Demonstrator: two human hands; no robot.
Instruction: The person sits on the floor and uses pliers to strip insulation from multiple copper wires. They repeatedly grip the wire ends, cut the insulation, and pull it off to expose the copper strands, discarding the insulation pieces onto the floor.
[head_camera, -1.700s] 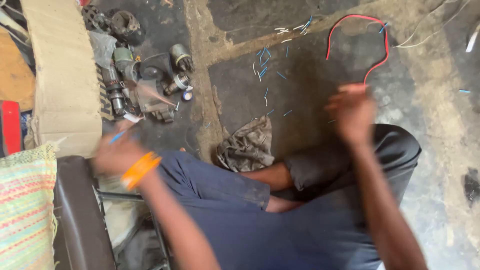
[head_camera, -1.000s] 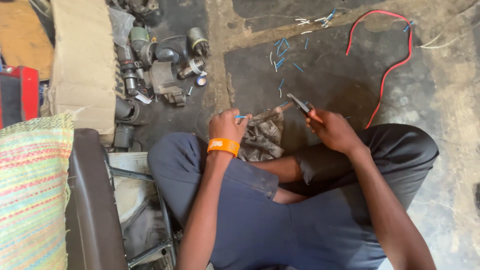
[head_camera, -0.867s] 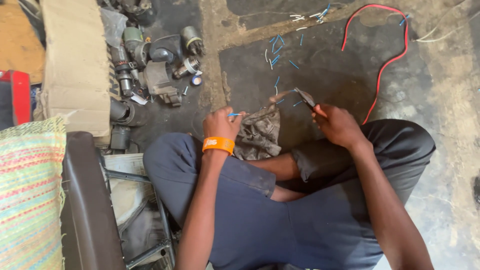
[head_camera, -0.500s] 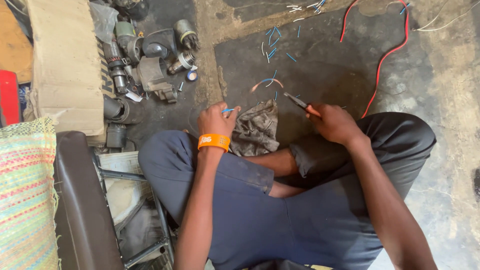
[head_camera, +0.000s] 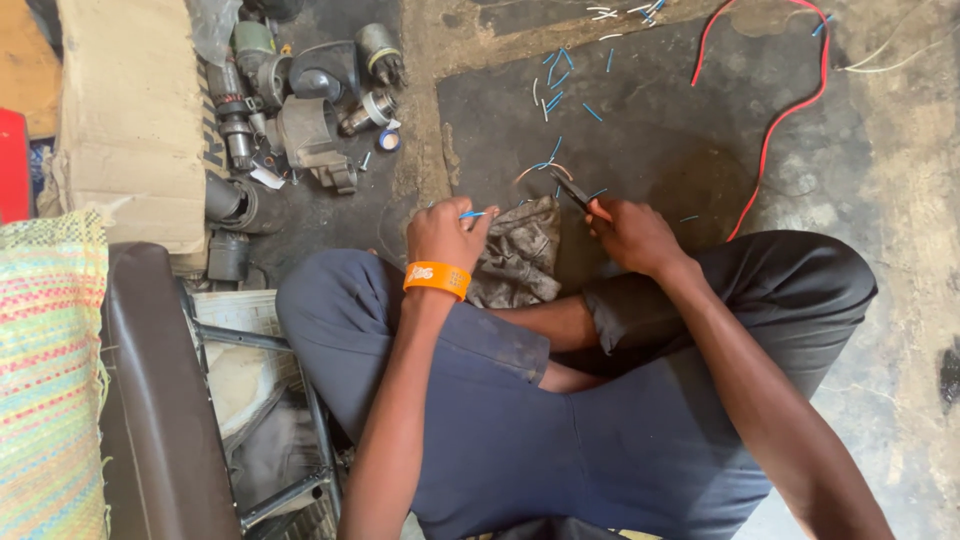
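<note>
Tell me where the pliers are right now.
In the head view the pliers are in the right hand, just right of centre, nose over the dark floor patch beside the grey rag.

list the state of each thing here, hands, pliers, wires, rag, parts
left hand: closed on thin blue wire
right hand: gripping pliers
pliers: raised, tip at the wire
rag: crumpled on floor
red cable: loose, curved on floor
metal parts: piled on floor

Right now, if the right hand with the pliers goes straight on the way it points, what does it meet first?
Probably the thin blue wire near the pliers tip in the right hand; depth is unclear.
</note>
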